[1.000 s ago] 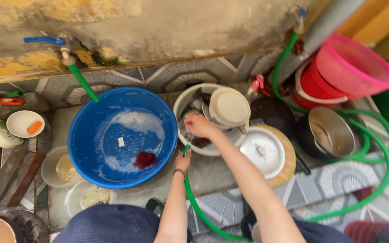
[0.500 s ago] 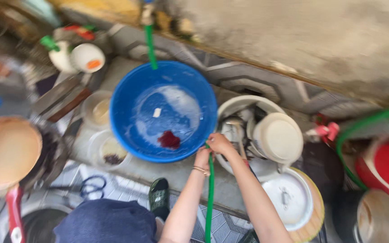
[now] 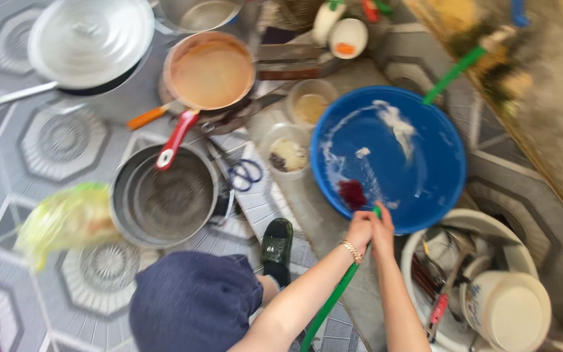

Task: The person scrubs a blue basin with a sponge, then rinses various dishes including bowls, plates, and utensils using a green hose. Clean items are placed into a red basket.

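My left hand (image 3: 358, 232), with a bracelet on its wrist, grips the end of a green hose (image 3: 328, 301) at the near rim of a blue basin (image 3: 438, 169). My right hand (image 3: 383, 227) closes on the same hose tip beside it. Soapy water with streaks of foam fills the basin, and a dark red cloth (image 3: 352, 193) lies in it just beyond my fingers. The hose runs back between my forearms toward my body.
A white tub (image 3: 464, 220) of dishes and utensils stands at the lower right. To the left are a steel pot (image 3: 164, 199) with a red-handled strainer, a copper-coloured pan (image 3: 210, 70), a lidded pan (image 3: 89, 39), scissors (image 3: 245, 173), two small bowls (image 3: 286, 153) and a yellow-green bag (image 3: 66, 220). My sandalled foot (image 3: 276, 244) is nearby.
My right hand left the dishes in the white tub and joined the left on the hose at the blue basin's rim. The view swung round toward the pots.
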